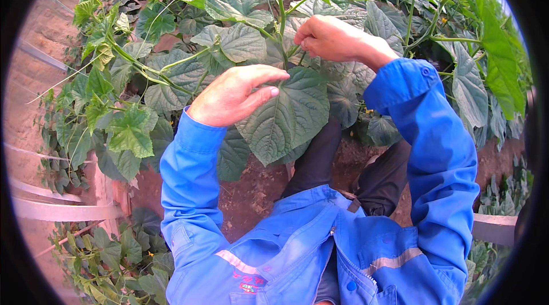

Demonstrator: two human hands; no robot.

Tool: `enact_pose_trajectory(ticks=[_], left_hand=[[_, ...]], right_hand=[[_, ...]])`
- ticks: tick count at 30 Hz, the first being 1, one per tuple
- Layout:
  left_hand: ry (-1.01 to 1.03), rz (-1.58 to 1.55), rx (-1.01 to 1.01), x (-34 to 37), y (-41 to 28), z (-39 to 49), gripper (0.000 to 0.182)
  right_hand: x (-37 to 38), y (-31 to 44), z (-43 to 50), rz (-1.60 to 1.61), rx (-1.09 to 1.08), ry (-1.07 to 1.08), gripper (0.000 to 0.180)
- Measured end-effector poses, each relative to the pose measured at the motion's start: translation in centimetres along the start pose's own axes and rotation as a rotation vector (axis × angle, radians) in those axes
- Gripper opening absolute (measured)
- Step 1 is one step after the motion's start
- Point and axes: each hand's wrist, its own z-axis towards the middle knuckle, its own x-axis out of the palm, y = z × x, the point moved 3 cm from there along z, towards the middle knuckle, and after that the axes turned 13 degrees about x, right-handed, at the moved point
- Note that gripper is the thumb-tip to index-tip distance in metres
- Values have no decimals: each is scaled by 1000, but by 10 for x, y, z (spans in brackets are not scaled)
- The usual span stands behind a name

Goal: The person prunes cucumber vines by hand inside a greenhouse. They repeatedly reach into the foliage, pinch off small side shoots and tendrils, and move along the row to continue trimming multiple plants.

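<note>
A cucumber-like vine with a green main stem (282, 9) rises before me, between my two hands. My left hand (242, 92) reaches in from the left, thumb and forefinger a little apart, over the upper edge of a broad green leaf (291, 112). Whether its fingertips touch that leaf is unclear. To the right of the stem, my right hand (332, 41) is held higher with its fingers curled in. Its fingertips are close to the side stalks, and anything between them is hidden. A paler leaf (242, 41) spreads just left of the stem.
A leafy shoot with tendrils (133, 62) leans out at left. Another thick vine stem (435, 17) slants up at right. Pale curved bars (64, 210) run along the left, above more low plants (116, 249). Brown soil (253, 198) lies around my dark trouser legs (315, 159).
</note>
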Motion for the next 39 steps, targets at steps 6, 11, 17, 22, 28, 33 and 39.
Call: enact_pose_trajectory(ticks=[6, 11, 17, 22, 28, 33, 39], left_hand=[[-366, -49, -132, -8, 62, 17, 35], [-706, -332, -203, -1, 104, 40, 40], [-942, -673, -319, 4, 138, 54, 45], [-1159, -821, -331, 5, 177, 63, 38], [-1044, -512, -241, 10, 182, 73, 23], [-1057, -442, -227, 3, 181, 76, 18], [-1089, -437, -292, 4, 185, 71, 17]], right_hand=[[76, -37, 89, 315, 346, -19, 33], [124, -55, 112, 1067, 708, -79, 42], [140, -49, 122, 1143, 599, 202, 35], [148, -45, 122, 992, 623, 300, 29], [148, -41, 116, 1031, 658, 278, 19], [153, -42, 115, 1068, 568, 186, 16], [148, -46, 111, 768, 154, -239, 23]])
